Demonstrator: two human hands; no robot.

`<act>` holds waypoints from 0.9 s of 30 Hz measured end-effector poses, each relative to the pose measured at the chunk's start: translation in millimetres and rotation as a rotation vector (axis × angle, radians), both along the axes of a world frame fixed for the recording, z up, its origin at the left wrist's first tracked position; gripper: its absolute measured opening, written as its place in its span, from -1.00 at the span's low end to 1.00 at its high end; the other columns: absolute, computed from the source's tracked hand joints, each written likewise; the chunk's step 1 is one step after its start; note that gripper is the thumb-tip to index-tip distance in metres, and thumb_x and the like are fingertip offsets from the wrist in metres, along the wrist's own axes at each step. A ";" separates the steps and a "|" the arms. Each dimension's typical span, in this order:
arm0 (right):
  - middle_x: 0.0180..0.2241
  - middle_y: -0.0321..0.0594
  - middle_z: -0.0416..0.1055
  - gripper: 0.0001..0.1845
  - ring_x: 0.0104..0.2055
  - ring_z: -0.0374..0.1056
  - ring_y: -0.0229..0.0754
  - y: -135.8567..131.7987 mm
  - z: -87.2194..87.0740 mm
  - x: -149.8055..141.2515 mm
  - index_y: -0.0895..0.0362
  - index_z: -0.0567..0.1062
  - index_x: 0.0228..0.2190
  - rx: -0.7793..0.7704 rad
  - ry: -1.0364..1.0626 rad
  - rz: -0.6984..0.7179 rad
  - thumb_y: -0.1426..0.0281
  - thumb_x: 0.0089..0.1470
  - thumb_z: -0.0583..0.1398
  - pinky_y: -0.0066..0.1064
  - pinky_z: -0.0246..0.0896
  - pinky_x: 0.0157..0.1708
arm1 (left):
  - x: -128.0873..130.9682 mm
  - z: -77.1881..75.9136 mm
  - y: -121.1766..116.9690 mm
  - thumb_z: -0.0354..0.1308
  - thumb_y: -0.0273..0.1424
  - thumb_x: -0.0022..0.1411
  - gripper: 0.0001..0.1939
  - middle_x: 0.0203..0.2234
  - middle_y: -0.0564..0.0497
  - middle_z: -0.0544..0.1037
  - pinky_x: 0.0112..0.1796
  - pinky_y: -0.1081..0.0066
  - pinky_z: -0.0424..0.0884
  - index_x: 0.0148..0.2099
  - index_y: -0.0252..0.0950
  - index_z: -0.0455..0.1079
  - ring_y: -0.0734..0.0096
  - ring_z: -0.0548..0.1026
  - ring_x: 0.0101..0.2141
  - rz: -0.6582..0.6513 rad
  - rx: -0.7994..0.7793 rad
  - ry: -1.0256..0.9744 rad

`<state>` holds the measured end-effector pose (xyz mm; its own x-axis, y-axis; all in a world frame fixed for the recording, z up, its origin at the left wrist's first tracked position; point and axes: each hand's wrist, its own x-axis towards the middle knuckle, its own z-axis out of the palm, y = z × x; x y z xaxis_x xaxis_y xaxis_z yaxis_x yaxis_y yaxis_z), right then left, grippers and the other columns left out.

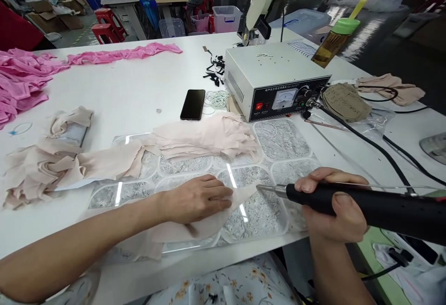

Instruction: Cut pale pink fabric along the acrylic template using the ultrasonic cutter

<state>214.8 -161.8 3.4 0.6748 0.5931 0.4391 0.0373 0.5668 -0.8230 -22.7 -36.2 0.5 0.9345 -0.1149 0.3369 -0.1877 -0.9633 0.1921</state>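
Currently, the left hand (200, 199) lies palm down on a pale fabric piece (209, 228), spread over a clear panelled sheet (251, 226) near the close edge of the worktop (139, 86). Left grip: fingers loosely extended, resting on the cloth rather than pinching; nothing seen clasped. Right hand (334, 223): grip closed around a black handheld tool (400, 216). Its metal tip (272, 189) sits at the fabric's narrow right-hand end; whether it bears on the cloth is too fine to tell.

Judged step: applying the tool at that end while the left hand steadies the piece. The next move seems to call for flat cloth, a low and controlled tip, and left fingers clear of it.

Surroundings: a stack of similar pieces (205, 135) lies just beyond, on the same sheet; behind it, a control box (275, 82) with a dial, and a phone (193, 104) near the box.
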 end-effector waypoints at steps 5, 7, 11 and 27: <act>-0.41 -0.28 0.39 -0.88 -0.60 0.30 -0.31 5.2 -0.3 -1.8 0.10 0.45 -0.41 0.027 0.028 0.005 0.35 -0.08 0.22 -0.33 0.34 -0.57 | 15.0 5.8 19.1 0.00 -0.53 0.43 -0.75 0.05 -0.15 0.50 0.04 0.29 0.39 0.05 -0.40 0.44 0.25 0.45 0.05 -0.173 0.112 0.063; -0.41 -0.29 0.39 -0.87 -0.60 0.31 -0.31 6.7 -0.9 -2.5 0.09 0.44 -0.40 0.040 0.027 0.000 0.33 -0.05 0.22 -0.34 0.33 -0.56 | 19.8 7.3 26.4 0.01 -0.50 0.44 -0.75 0.08 -0.15 0.48 0.08 0.28 0.36 0.06 -0.39 0.43 0.23 0.40 0.12 -0.222 0.115 0.100; -0.40 -0.28 0.40 -0.82 -0.59 0.32 -0.30 8.6 -1.6 -2.3 0.11 0.43 -0.39 0.037 0.032 -0.035 0.27 -0.04 0.24 -0.32 0.32 -0.54 | 30.6 10.7 36.1 -0.01 -0.39 0.46 -0.75 0.05 -0.18 0.49 0.07 0.28 0.37 0.02 -0.38 0.44 0.22 0.41 0.12 -0.234 0.046 0.154; -0.41 -0.29 0.42 -0.85 -0.59 0.36 -0.29 13.1 0.8 0.3 0.11 0.45 -0.37 0.064 0.070 -0.022 0.30 0.00 0.25 -0.33 0.34 -0.54 | 41.3 7.1 49.6 0.05 -0.28 0.43 -0.67 0.12 -0.14 0.44 0.16 0.27 0.27 0.13 -0.32 0.39 0.24 0.28 0.23 -0.353 0.057 0.212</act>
<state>215.1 -148.8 4.2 0.7178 0.5504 0.4265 -0.0066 0.6178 -0.7863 18.6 13.4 7.6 0.8823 -0.4537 0.1250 -0.4705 -0.8571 0.2100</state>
